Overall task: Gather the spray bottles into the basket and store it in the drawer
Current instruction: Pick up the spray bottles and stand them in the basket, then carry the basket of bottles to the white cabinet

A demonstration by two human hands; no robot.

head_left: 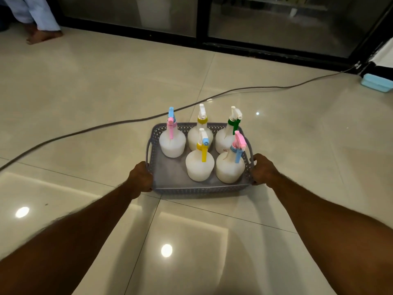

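A grey perforated plastic basket (170,179) sits out in front of me over the tiled floor, with several white spray bottles standing upright inside. Their spray heads differ: pink and blue at back left (172,143), white and yellow at back middle (198,133), green at back right (225,137), yellow at front middle (199,167), pink and blue at front right (229,169). My left hand (140,176) is closed around the basket's left rim. The right rim is gripped by my right hand (262,170). The front left corner of the basket is bare.
A grey cable (119,122) runs across the glossy tiles behind the basket. Dark glass sliding doors (265,24) line the back. A light blue box (377,83) lies at far right. Another person's bare foot and trouser leg (43,28) show at top left.
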